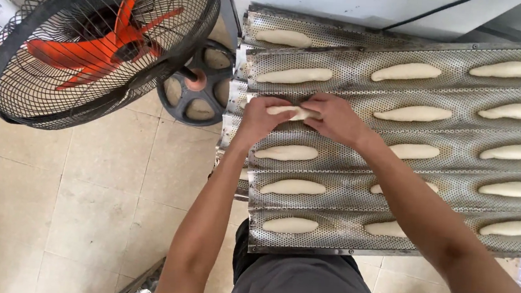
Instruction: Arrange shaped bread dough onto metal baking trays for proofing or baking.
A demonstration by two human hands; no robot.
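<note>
Right now both hands meet over the perforated tray [355, 92], left of centre in the frame. The left hand [257, 119] and right hand [337, 119] each pinch one end of a pale dough piece [290, 112], fingers closed on it from either side. Its long axis runs left to right along the tray's channel, level with both hands, neither nearer. Other dough pieces [287, 187] lie in parallel rows above and below. A floor fan [92, 41] with orange blades stands at upper left on the tiled floor [76, 211].
</note>
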